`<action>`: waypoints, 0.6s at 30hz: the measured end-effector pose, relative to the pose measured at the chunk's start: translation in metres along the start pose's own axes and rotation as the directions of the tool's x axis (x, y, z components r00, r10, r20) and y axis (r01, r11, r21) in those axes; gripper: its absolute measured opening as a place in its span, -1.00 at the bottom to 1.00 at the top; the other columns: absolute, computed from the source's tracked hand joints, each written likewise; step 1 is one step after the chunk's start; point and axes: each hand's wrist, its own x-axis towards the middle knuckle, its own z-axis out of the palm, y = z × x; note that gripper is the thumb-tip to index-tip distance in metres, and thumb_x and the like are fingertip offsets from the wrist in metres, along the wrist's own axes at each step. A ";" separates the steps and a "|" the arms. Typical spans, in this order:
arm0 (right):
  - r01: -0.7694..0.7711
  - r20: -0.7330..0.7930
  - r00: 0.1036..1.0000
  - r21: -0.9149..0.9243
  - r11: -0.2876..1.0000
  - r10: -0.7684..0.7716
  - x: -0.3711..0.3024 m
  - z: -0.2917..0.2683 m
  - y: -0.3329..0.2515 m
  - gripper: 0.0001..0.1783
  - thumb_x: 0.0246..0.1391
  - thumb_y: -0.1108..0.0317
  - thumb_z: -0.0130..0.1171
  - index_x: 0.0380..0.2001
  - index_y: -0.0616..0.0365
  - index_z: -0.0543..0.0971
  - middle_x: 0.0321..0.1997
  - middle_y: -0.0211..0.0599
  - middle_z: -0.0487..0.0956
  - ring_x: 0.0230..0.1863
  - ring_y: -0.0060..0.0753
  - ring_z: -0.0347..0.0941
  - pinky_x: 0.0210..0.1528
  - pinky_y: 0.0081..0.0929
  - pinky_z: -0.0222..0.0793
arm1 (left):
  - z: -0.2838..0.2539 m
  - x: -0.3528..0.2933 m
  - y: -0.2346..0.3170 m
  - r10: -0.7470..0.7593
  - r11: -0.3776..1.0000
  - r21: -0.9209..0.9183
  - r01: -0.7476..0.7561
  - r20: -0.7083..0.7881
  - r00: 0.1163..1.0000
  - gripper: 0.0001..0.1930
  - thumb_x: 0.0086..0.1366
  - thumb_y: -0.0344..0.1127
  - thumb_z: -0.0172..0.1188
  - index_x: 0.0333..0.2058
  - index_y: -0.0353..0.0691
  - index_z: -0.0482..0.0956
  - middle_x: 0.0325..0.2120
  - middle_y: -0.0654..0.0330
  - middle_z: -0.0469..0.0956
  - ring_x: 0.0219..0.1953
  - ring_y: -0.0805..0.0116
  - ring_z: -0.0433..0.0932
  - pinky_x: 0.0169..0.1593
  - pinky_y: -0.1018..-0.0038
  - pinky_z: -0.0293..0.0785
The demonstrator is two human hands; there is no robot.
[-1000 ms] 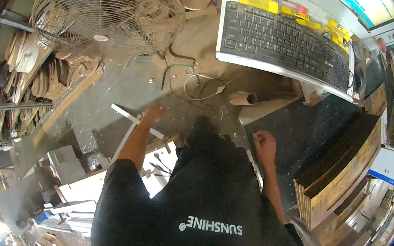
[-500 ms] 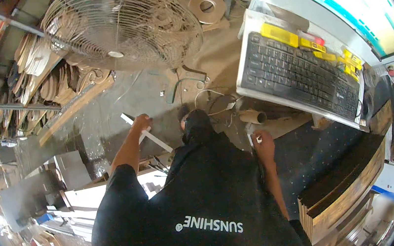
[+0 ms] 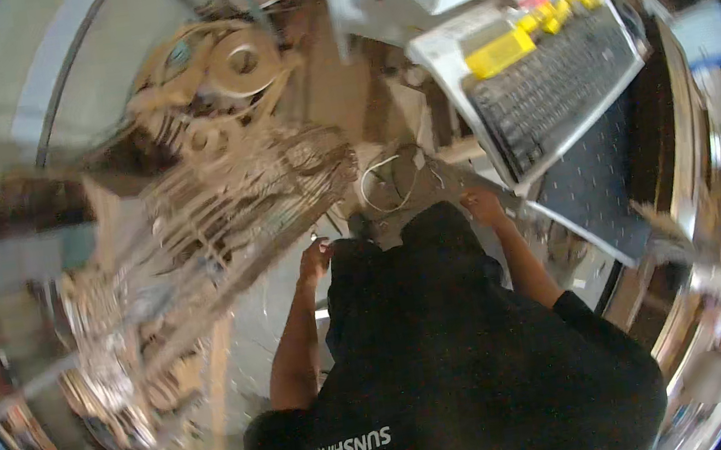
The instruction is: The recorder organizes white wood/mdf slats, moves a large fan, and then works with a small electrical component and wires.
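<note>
Hanging at the centre of the frame, a little left of the middle, the left hand (image 3: 317, 258) shows bent fingers with a small pale spot at their tips; whether it grips anything I cannot tell. The right hand (image 3: 483, 205), right of centre, looks loosely curled, and I cannot tell whether it is closed on something either. Just beside it, up and to the right, is the lower corner of a white tray (image 3: 581, 136) carrying a black keyboard (image 3: 546, 80), in the upper right of the frame.

Between the hands and slightly above them, a loop of white cable (image 3: 364, 183) lies on a brown, dusty surface. A large wire fan guard (image 3: 232, 215) (badly smeared by motion blur) spreads up and left of the left hand.

Along the keyboard's upper edge sits a yellow block (image 3: 500, 54), with smaller yellow pieces (image 3: 550, 16) to its right. A dark speckled panel (image 3: 595, 171) shows below the tray. At the upper left of centre stands a flat, brownish ring (image 3: 244, 63). The person's black shirt (image 3: 479, 364) fills the lower middle.
</note>
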 end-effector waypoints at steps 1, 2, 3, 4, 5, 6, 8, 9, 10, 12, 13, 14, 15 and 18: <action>-0.286 0.134 0.952 0.067 0.956 0.276 -0.004 0.011 -0.014 -0.61 0.33 -0.04 0.17 -0.22 0.07 0.69 -0.24 -0.14 0.70 -0.20 -0.08 0.65 -0.06 -0.08 0.51 | -0.007 0.007 0.003 0.030 0.999 0.030 -0.032 0.056 0.998 -0.48 0.37 0.11 0.28 0.12 -0.16 0.61 -0.12 -0.03 0.74 -0.04 0.03 0.72 0.04 0.21 0.60; -0.330 0.094 0.942 0.086 0.940 0.322 -0.005 0.016 -0.031 -0.61 0.33 -0.04 0.17 -0.22 0.07 0.69 -0.24 -0.14 0.70 -0.20 -0.08 0.65 -0.06 -0.08 0.51 | -0.011 0.015 0.013 -0.058 0.995 0.084 0.047 0.126 0.990 -0.48 0.39 0.08 0.29 0.13 -0.18 0.61 -0.11 -0.01 0.74 -0.08 0.16 0.71 0.00 0.24 0.60; -0.384 0.136 0.918 0.073 0.920 0.372 0.000 0.019 -0.050 -0.62 0.31 -0.02 0.17 -0.22 0.07 0.70 -0.25 -0.11 0.71 -0.20 -0.03 0.65 -0.07 -0.06 0.51 | -0.016 0.024 0.027 -0.149 0.981 0.150 0.122 0.178 0.973 -0.48 0.40 0.06 0.31 0.14 -0.21 0.60 -0.11 0.01 0.74 -0.11 0.29 0.70 -0.04 0.28 0.59; -0.440 0.181 0.887 0.059 0.896 0.424 0.000 0.025 -0.063 -0.63 0.30 -0.01 0.17 -0.22 0.07 0.71 -0.26 -0.07 0.72 -0.21 0.02 0.66 -0.08 -0.05 0.52 | -0.019 0.023 0.046 -0.119 0.990 0.095 0.102 0.194 0.974 -0.46 0.42 0.05 0.29 0.20 -0.19 0.57 -0.09 -0.02 0.72 -0.10 0.24 0.70 0.01 0.28 0.59; -0.479 0.152 0.873 0.081 0.874 0.464 -0.009 0.035 -0.069 -0.63 0.30 -0.01 0.17 -0.22 0.07 0.71 -0.26 -0.07 0.72 -0.21 0.02 0.66 -0.08 -0.05 0.52 | -0.024 0.026 0.063 -0.103 0.989 0.126 0.074 0.236 0.966 -0.46 0.42 0.05 0.29 0.20 -0.19 0.57 -0.09 -0.02 0.72 -0.10 0.24 0.70 0.01 0.28 0.59; -0.486 0.096 0.873 0.099 0.868 0.478 -0.019 0.047 -0.070 -0.62 0.28 -0.02 0.16 -0.21 0.06 0.71 -0.26 -0.04 0.71 -0.20 0.10 0.65 -0.09 -0.03 0.52 | -0.026 0.031 0.080 -0.058 0.990 0.140 0.018 0.290 0.955 -0.47 0.43 0.04 0.28 0.20 -0.20 0.57 -0.08 -0.02 0.71 -0.10 0.22 0.70 0.02 0.29 0.59; -0.502 0.037 0.864 0.133 0.855 0.502 -0.030 0.063 -0.076 -0.60 0.26 -0.03 0.15 -0.19 0.05 0.71 -0.26 0.00 0.71 -0.20 0.18 0.64 -0.10 -0.02 0.53 | -0.026 0.042 0.093 -0.010 0.980 0.189 -0.061 0.352 0.936 -0.50 0.47 -0.01 0.24 0.20 -0.24 0.56 -0.08 -0.03 0.71 -0.08 0.15 0.71 0.05 0.26 0.59; -0.455 0.043 0.890 0.107 0.884 0.453 -0.035 0.073 -0.081 -0.60 0.26 -0.03 0.14 -0.20 0.07 0.70 -0.25 0.03 0.70 -0.18 0.23 0.63 -0.10 0.00 0.53 | -0.026 0.046 0.097 -0.012 0.974 0.213 -0.074 0.380 0.925 -0.50 0.47 -0.01 0.24 0.20 -0.24 0.56 -0.08 -0.03 0.71 -0.08 0.15 0.71 0.05 0.26 0.59; -0.392 0.048 0.920 0.074 0.917 0.389 -0.035 0.076 -0.079 -0.60 0.25 -0.02 0.13 -0.21 0.08 0.70 -0.24 0.07 0.69 -0.17 0.28 0.61 -0.11 0.01 0.54 | -0.024 0.055 0.103 0.018 0.973 0.204 -0.104 0.384 0.923 -0.51 0.44 -0.04 0.26 0.18 -0.25 0.57 -0.13 -0.05 0.72 -0.09 0.11 0.72 0.02 0.25 0.59; -0.511 0.017 0.858 0.136 0.849 0.514 -0.044 0.088 -0.077 -0.60 0.24 -0.01 0.15 -0.20 0.10 0.69 -0.22 0.08 0.69 -0.16 0.28 0.62 -0.10 0.03 0.54 | -0.019 0.071 0.105 0.063 0.979 0.151 -0.136 0.411 0.909 -0.53 0.41 -0.09 0.29 0.14 -0.29 0.59 -0.19 -0.08 0.73 -0.12 0.06 0.73 -0.03 0.25 0.60; -0.605 0.025 0.791 0.184 0.775 0.611 -0.047 0.096 -0.088 -0.61 0.23 0.00 0.16 -0.19 0.12 0.67 -0.20 0.08 0.70 -0.15 0.28 0.62 -0.09 0.06 0.54 | -0.020 0.068 0.112 0.050 0.975 0.174 -0.135 0.422 0.905 -0.53 0.41 -0.09 0.29 0.14 -0.29 0.59 -0.19 -0.08 0.73 -0.12 0.06 0.73 -0.03 0.25 0.60; -0.613 0.031 0.784 0.205 0.763 0.620 -0.053 0.100 -0.096 -0.61 0.23 0.00 0.16 -0.19 0.12 0.67 -0.20 0.08 0.70 -0.15 0.28 0.62 -0.09 0.06 0.54 | -0.017 0.069 0.121 0.081 0.967 0.190 -0.170 0.404 0.911 -0.54 0.41 -0.09 0.29 0.13 -0.30 0.59 -0.20 -0.08 0.73 -0.14 0.05 0.73 -0.05 0.25 0.60; -0.658 -0.018 0.736 0.211 0.722 0.676 -0.052 0.084 -0.119 -0.60 0.21 -0.01 0.18 -0.17 0.12 0.66 -0.21 0.08 0.70 -0.14 0.28 0.63 -0.09 0.07 0.54 | -0.019 0.064 0.127 0.101 0.959 0.211 -0.188 0.367 0.925 -0.54 0.41 -0.09 0.29 0.12 -0.30 0.60 -0.22 -0.07 0.74 -0.15 0.05 0.73 -0.07 0.24 0.60; -0.723 -0.090 0.649 0.236 0.650 0.755 -0.077 0.054 -0.147 -0.55 0.17 -0.05 0.23 -0.11 0.10 0.64 -0.23 0.07 0.71 -0.11 0.27 0.64 -0.07 0.09 0.55 | -0.012 0.055 0.139 0.058 0.940 0.284 -0.190 0.415 0.908 -0.55 0.41 -0.05 0.29 0.10 -0.27 0.61 -0.23 -0.08 0.74 -0.16 0.02 0.74 -0.06 0.22 0.60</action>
